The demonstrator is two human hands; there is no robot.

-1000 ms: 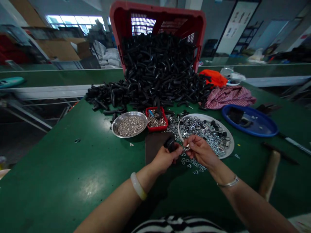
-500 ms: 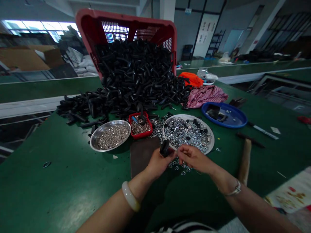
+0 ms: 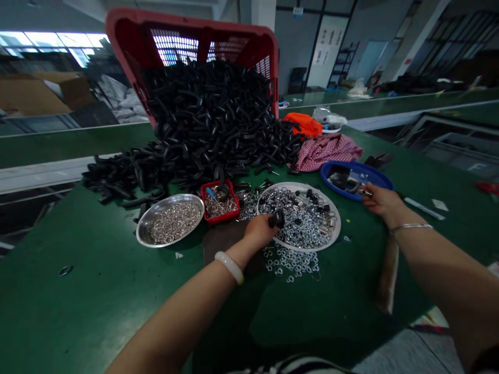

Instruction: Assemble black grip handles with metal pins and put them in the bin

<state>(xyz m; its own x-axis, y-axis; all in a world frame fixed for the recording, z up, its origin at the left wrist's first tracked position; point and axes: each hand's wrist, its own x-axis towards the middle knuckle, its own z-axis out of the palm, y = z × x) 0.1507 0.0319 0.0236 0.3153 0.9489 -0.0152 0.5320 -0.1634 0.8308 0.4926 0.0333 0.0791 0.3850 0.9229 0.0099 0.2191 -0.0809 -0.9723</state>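
Observation:
My left hand point(image 3: 259, 229) is closed around a short black plastic part point(image 3: 277, 218), held over the near left edge of a white round tray point(image 3: 337, 228) heaped with small metal rings, nuts and black pieces. My right hand point(image 3: 380, 201) is at the front right rim of a blue oval tray point(image 3: 384, 180), its fingers pinched together. A tiny shiny spot shows at those fingertips, too small to name. Black pieces lie inside the blue tray. Loose nuts point(image 3: 296, 261) are scattered on the green table in front of the white tray.
A tipped red crate point(image 3: 195, 23) spills many black parts point(image 3: 218, 114) at the back. A metal bowl point(image 3: 141, 228) and a red box point(image 3: 220, 219) hold small metal pieces. A wooden handle point(image 3: 390, 270) and a knife point(image 3: 424, 208) lie at right, near checked cloth point(image 3: 327, 150).
My right hand has left my left hand and moved right and away to the blue tray. My left hand keeps the black part, now over the white tray's edge. The view has shifted slightly.

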